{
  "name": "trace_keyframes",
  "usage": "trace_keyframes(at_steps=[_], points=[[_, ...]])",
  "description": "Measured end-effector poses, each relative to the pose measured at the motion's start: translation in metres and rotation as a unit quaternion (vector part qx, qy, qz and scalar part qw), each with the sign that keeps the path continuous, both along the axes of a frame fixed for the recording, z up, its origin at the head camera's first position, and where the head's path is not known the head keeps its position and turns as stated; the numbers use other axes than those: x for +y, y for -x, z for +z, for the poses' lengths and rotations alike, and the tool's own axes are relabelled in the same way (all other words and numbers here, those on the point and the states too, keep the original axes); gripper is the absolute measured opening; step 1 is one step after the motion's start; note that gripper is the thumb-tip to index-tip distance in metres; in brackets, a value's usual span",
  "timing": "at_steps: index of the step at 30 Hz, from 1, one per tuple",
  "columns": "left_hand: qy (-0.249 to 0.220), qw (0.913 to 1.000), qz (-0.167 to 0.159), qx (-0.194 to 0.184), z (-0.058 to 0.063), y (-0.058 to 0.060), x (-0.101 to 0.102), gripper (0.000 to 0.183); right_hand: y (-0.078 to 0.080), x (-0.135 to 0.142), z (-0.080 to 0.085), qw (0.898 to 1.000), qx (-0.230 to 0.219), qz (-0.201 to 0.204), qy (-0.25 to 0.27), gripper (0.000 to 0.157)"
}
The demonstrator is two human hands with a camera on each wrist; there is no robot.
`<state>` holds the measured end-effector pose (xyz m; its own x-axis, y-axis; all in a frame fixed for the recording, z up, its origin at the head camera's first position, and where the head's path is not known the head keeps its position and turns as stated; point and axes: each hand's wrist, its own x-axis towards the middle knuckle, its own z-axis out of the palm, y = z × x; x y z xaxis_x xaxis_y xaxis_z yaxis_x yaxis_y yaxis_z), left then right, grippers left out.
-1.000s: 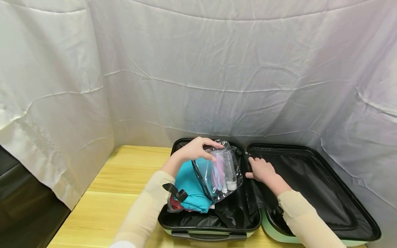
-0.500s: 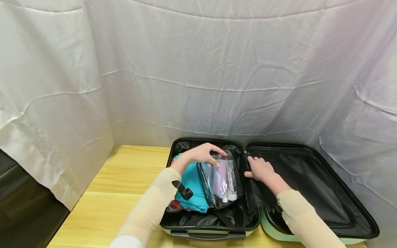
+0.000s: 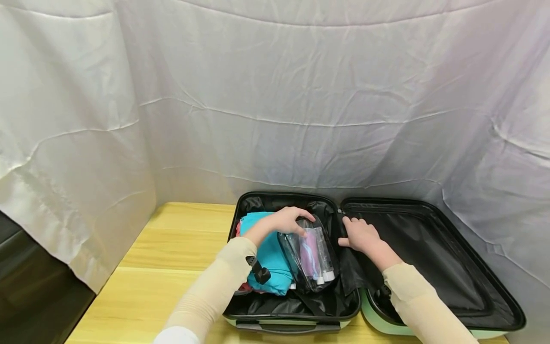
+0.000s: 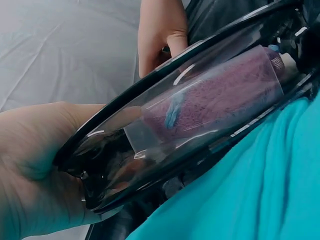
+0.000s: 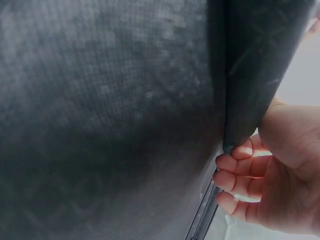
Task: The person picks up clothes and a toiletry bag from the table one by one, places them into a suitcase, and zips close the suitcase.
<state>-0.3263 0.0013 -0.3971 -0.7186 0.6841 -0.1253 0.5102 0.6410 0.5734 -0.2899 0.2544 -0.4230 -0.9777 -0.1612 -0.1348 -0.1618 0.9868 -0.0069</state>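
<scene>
In the head view, my left hand (image 3: 287,220) grips the top end of a clear toiletry bag (image 3: 317,253) with black trim. The bag holds a pink rolled item and white-capped tubes. It lies slanted in the left half of an open suitcase (image 3: 292,317), beside folded turquoise clothing (image 3: 278,263). The left wrist view shows that hand wrapped around the bag's end, fingers partly seen through the plastic. My right hand (image 3: 362,236) pinches the edge of the suitcase's black fabric divider (image 5: 110,100), thumb partly hidden in the right wrist view.
The black-lined right half (image 3: 429,258) of the suitcase lies open beside the packed half. Both rest on a wooden table (image 3: 180,239). A grey-white curtain (image 3: 301,95) hangs close behind and at the sides. Red cloth (image 3: 246,286) shows under the turquoise clothing.
My left hand has lowered the toiletry bag into the suitcase and moved it slightly toward the divider. My right hand has stayed on the divider.
</scene>
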Motion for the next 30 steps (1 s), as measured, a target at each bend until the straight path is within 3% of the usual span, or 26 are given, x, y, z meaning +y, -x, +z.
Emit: trace_keyframes(at_steps=[5, 10, 17, 26, 30], points=[[0.007, 0.9995, 0.012, 0.028, -0.003, -0.002, 0.001, 0.051, 0.001, 0.002, 0.0, 1.0, 0.001, 0.001, 0.003, 0.075], [-0.021, 0.9987, 0.004, 0.046, -0.004, -0.004, -0.002, 0.054, 0.0, 0.003, 0.0, 1.0, 0.003, 0.003, 0.004, 0.075], [-0.087, 0.9961, -0.014, 0.005, -0.001, -0.005, -0.012, 0.063, -0.002, 0.001, 0.002, 1.0, 0.003, 0.001, 0.006, 0.073], [-0.045, 0.9936, -0.099, -0.031, 0.009, -0.009, -0.023, 0.091, 0.001, 0.003, -0.002, 1.0, 0.006, 0.004, 0.006, 0.074], [-0.038, 0.993, -0.107, -0.031, 0.013, -0.009, -0.025, 0.092, 0.003, 0.004, -0.002, 1.0, 0.009, 0.005, 0.008, 0.074]])
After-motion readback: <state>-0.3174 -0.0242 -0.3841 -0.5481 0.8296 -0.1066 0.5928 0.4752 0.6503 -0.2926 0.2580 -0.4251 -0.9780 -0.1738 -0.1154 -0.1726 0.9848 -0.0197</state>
